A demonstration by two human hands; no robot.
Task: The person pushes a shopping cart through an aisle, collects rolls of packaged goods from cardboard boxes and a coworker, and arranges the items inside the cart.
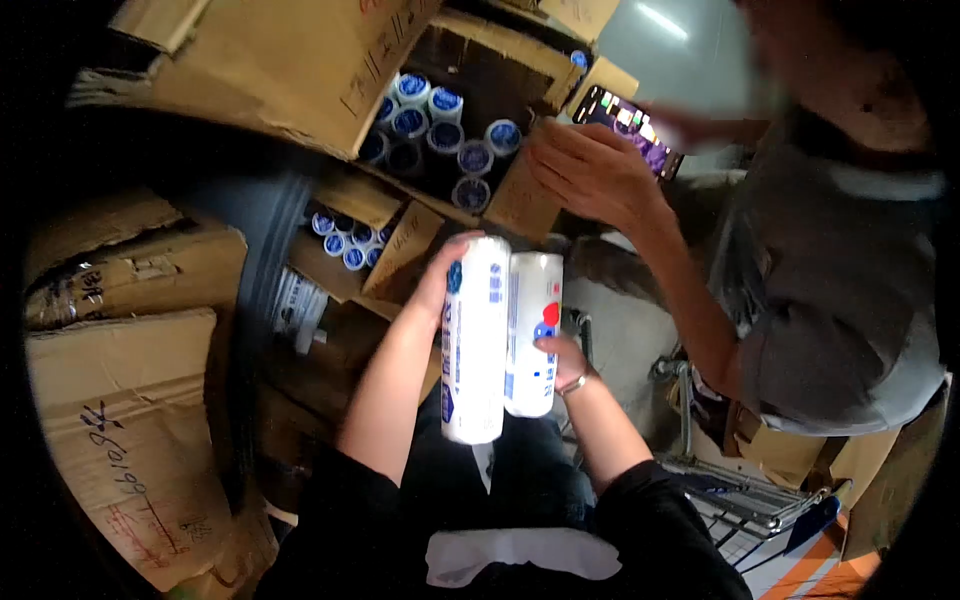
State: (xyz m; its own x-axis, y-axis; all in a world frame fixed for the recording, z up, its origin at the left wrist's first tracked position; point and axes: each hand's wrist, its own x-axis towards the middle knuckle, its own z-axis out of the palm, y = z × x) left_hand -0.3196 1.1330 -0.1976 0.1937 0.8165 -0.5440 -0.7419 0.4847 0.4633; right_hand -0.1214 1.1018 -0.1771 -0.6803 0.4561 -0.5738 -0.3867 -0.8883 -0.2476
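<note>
My left hand [432,285] is wrapped around the upper end of a tall white cylindrical can [475,340] with blue print. Beside it, my right hand [566,364] grips a shorter-looking white can [533,335] with a red and blue picture, thumb across its front. The two cans are side by side, in front of my body. Ahead, an open cardboard box [525,200] contains several white cylinders with blue tops [445,135]. A smaller carton [405,240] with several similar blue-topped cylinders [353,258] sits lower left.
On the right, another person's hand [600,175] reaches over the big box's edge, near a lit phone [630,130]. Large cardboard cartons [130,420] with handwriting stand at left. A metal cart [740,500] is at lower right.
</note>
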